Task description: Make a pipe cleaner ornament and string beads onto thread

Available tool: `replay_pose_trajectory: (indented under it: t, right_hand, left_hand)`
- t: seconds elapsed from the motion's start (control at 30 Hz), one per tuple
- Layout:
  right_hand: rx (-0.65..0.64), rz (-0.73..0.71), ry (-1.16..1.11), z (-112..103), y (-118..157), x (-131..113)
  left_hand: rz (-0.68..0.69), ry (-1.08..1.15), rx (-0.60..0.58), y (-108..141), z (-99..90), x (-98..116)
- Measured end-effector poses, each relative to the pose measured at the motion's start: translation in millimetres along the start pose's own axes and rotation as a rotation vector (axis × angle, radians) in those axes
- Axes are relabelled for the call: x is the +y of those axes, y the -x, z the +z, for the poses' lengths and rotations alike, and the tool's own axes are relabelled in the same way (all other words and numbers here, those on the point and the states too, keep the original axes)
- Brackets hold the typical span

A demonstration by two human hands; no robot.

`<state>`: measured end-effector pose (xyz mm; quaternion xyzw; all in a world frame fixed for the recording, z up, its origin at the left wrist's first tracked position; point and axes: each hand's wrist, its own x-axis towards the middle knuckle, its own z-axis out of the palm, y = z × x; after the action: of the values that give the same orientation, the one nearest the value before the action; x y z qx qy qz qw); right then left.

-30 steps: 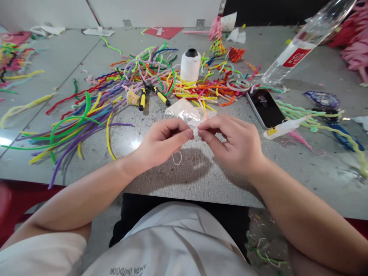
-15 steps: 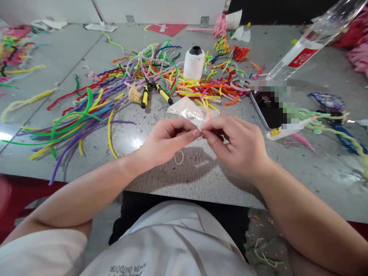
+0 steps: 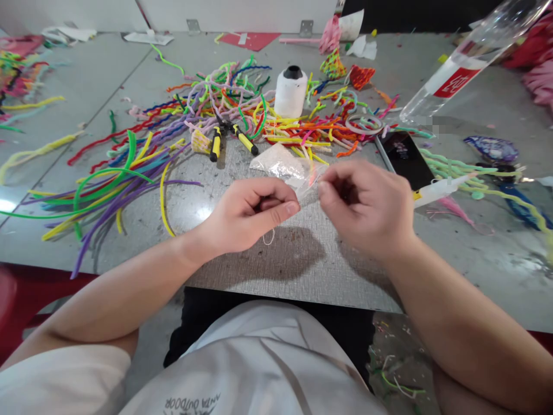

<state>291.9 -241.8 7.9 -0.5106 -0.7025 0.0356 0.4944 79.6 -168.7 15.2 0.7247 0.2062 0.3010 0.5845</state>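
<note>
My left hand [image 3: 254, 213] is closed in a pinch, thumb against forefinger. A thin white thread [image 3: 269, 237] hangs in a small loop below its fingers. My right hand [image 3: 367, 204] is also pinched, a short gap to the right of the left. Its fingertips are slightly blurred, and whatever lies between them is too small to make out. Just beyond both hands lies a clear plastic bag [image 3: 280, 164] of small pale bits. Behind the bag stands a white thread spool [image 3: 291, 95] with a dark top, and black-and-yellow pliers [image 3: 231, 138] lie to its left.
Colourful fuzzy stems [image 3: 116, 178] spread across the table, mostly left and back. To the right are a phone [image 3: 406, 158], a white glue tube [image 3: 440, 190] and a tilted clear bottle [image 3: 458, 80]. A red stool [image 3: 26, 300] stands at lower left.
My hands were touching at the fingertips; now they are apart. The right hand has moved right and slightly up, while the left has barely moved.
</note>
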Motion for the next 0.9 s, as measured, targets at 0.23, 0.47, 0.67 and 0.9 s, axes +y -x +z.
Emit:
replay_pose_trajectory:
  t: [0.23,0.47,0.67,0.9]
  right_hand:
    - [-0.001,0.049,0.226,-9.7,-7.3,36.1]
    - [-0.063,0.15,-0.117,-11.0,-3.5,5.9]
    - [-0.201,0.086,-0.357,-13.8,-4.0,-8.7]
    - [-0.31,0.091,-0.432,-9.7,-5.8,-4.6]
  left_hand:
    - [-0.061,0.118,-0.047,-1.3,0.4,-8.2]
    - [-0.186,0.174,-0.043,-0.4,0.0,-4.4]
    - [-0.237,0.116,-0.077,-2.5,-3.3,-2.7]
    - [-0.277,0.068,-0.142,-2.0,-4.6,-0.1]
